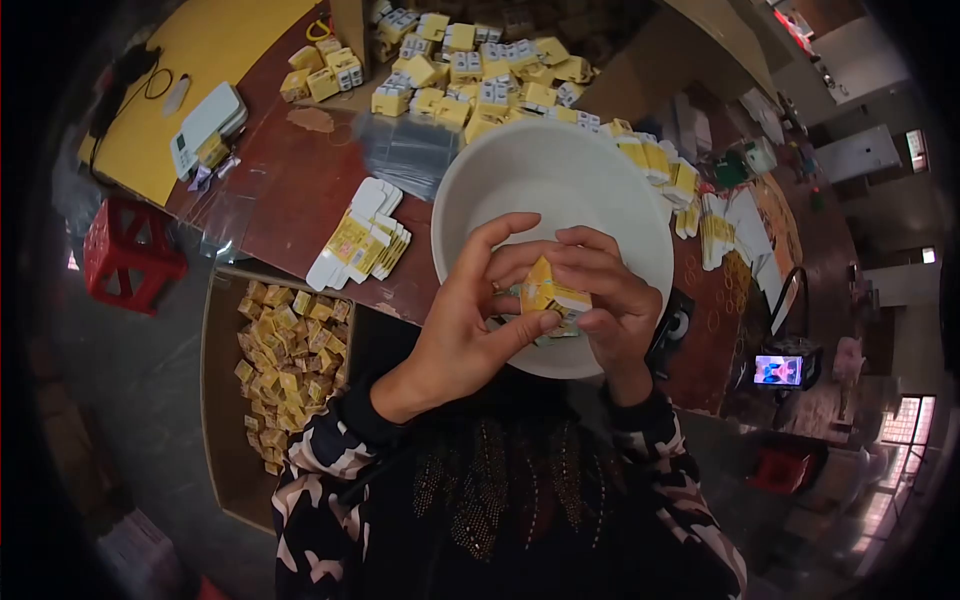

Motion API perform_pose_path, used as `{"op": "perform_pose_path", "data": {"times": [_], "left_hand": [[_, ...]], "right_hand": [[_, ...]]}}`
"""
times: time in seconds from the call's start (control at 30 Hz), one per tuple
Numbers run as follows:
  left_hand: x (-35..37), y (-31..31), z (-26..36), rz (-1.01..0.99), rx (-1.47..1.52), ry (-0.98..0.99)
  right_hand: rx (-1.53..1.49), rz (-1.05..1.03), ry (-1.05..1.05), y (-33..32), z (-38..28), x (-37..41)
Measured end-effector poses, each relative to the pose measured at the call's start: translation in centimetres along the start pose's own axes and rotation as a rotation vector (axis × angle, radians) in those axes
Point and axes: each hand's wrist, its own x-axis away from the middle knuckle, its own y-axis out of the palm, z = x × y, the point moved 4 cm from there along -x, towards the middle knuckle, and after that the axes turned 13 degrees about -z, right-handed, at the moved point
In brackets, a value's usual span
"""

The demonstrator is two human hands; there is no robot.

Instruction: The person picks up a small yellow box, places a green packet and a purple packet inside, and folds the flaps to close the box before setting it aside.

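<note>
A stool (128, 255) is standing well left of the left hand (458, 315); farther forward, a scale (214, 115) is resting beside a sheet (235, 30). Well right of the right hand (622, 310), a screen (778, 370) is glowing.

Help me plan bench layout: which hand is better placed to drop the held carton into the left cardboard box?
Likely the left hand. The cardboard box stands on that side, and both hands touch the small yellow carton, but the right hand is farther off and would reach across.
</note>
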Motion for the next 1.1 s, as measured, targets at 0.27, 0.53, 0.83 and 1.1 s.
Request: {"op": "perform_pose_path", "data": {"times": [0.27,0.53,0.83,1.1], "left_hand": [[-0.6,0.6,-0.1,0.038,-0.113,0.010],[-0.7,0.6,-0.1,0.049,-0.248,-0.041],[-0.6,0.9,-0.6,0.019,-0.097,-0.025],[-0.4,1.1,-0.8,0.032,-0.101,0.057]], "right_hand": [[-0.037,-0.016,0.064,-0.6,-0.8,-0.4],[-0.077,-0.019,0.101,-1.2,-0.5,-0.5],[-0.323,0.109,0.209,-1.0,-0.3,0.0],[-0.326,0.003,0.170,-1.1,-0.2,-0.1]]}}
